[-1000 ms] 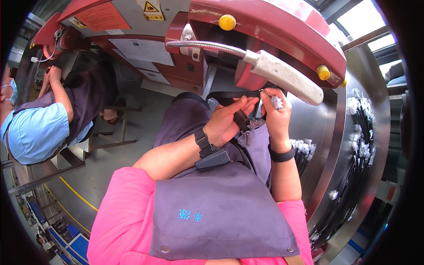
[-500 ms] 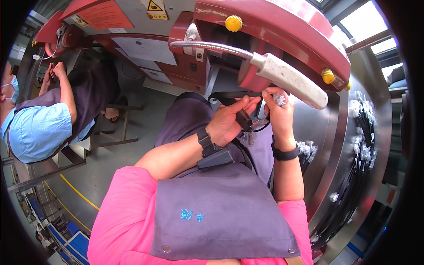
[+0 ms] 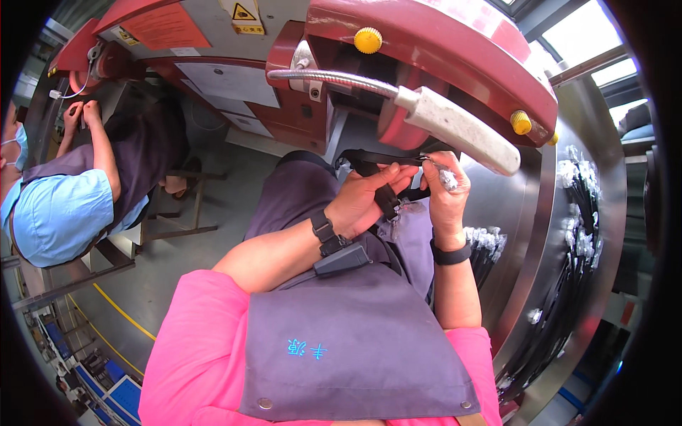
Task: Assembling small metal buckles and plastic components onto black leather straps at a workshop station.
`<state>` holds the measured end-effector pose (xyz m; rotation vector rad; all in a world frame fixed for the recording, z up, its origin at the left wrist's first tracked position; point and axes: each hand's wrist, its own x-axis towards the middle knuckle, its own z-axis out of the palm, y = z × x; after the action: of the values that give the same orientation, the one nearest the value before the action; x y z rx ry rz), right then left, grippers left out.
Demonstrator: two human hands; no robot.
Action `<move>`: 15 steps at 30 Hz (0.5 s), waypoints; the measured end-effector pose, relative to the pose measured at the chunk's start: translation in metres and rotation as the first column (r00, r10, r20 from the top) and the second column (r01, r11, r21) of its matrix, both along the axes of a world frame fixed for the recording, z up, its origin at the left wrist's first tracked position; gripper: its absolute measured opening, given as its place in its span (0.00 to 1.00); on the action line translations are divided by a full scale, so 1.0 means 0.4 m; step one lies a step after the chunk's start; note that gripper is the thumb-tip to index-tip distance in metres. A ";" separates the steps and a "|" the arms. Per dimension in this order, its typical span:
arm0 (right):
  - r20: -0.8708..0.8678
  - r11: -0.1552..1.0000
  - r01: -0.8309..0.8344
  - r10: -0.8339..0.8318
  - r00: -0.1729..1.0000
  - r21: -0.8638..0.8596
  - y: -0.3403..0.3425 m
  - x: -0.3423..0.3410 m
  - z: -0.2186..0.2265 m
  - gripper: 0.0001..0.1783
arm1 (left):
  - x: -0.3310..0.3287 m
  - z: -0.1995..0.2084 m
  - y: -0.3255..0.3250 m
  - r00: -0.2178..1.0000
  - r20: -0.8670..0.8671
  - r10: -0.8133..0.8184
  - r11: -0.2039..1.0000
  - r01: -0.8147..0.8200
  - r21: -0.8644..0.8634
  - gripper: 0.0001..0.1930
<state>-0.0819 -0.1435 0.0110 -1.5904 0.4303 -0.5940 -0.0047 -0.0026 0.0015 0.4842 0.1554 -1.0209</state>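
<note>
Black strap (image 3: pixel 383 157): held above the lap, running between both hands, just below the red machine (image 3: pixel 433 42).
Left grip: left hand (image 3: pixel 355 202) closed on the strap.
Right grip: right hand (image 3: pixel 447 195) pinching the strap's end, beside clear plastic wrap (image 3: pixel 447 179).
Worktop (image 3: pixel 515 195): steel, at right; strap bundles (image 3: pixel 579 248) past its raised edge.
Nearest obstacle: pale handle (image 3: pixel 465 131), just beyond the right hand.
Room: grey floor (image 3: pixel 213 213) leftward, towards a seated co-worker (image 3: pixel 64 209).

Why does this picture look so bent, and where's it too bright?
In the head view, the steel edge at right curves, fisheye-fashion; also there, the window burns out white, glare pales part of the red guard, and the dark strap shows little detail.
</note>
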 end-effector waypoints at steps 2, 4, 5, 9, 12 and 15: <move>-0.001 1.000 0.003 -0.003 1.000 -0.001 0.003 0.003 0.000 0.04 | 0.001 -0.008 0.000 1.000 -0.002 0.005 1.000 -0.005 -0.005 0.05; 0.002 1.000 0.016 -0.016 1.000 -0.005 0.007 0.010 0.004 0.04 | 0.004 -0.011 -0.002 1.000 -0.005 0.006 1.000 -0.006 -0.008 0.05; 0.005 1.000 0.028 -0.028 1.000 -0.008 0.010 0.014 0.009 0.04 | 0.006 -0.009 -0.003 1.000 -0.008 0.004 1.000 -0.004 -0.007 0.05; -0.027 0.998 0.051 -0.052 0.998 -0.047 0.007 0.024 0.008 0.04 | 0.009 -0.002 -0.009 0.999 -0.028 0.038 0.999 -0.038 -0.002 0.09; -0.031 0.999 0.046 -0.047 0.998 -0.027 0.003 0.028 0.003 0.04 | 0.012 -0.008 -0.010 0.998 -0.036 0.045 0.999 -0.045 -0.004 0.10; -0.038 0.999 0.044 -0.045 0.998 -0.029 0.002 0.032 -0.001 0.04 | 0.013 -0.012 -0.010 0.998 -0.036 0.052 0.999 -0.052 -0.004 0.11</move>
<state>-0.0691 -0.1427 0.0107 -1.6244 0.4892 -0.6062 0.0006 -0.0066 -0.0034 0.4552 0.1959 -0.9795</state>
